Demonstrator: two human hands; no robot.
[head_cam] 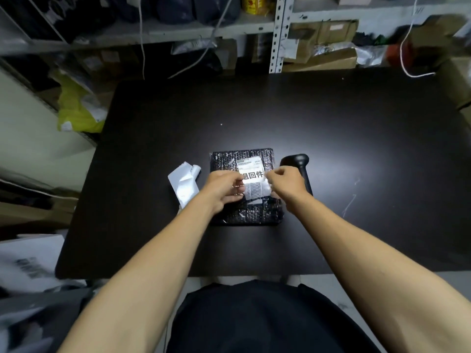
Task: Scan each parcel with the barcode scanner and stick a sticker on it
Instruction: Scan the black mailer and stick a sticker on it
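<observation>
Both hands over the black bubble-wrap parcel (pixel 246 187) mid-table (pixel 331 149): left hand (pixel 223 186) and right hand (pixel 286 180) each pinch an end of the sticker (pixel 253 175) above its label. Barcode scanner (pixel 299 165) lies just right of the parcel, sticker backing strip (pixel 184 183) just left.

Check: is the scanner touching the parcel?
Cannot tell. In the head view the right hand covers the strip between the scanner and the parcel's right edge, so neither contact nor a gap shows plainly.

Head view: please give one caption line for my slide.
Both hands, left hand and right hand, hold a sticker over a black parcel; scanner beside it.
</observation>
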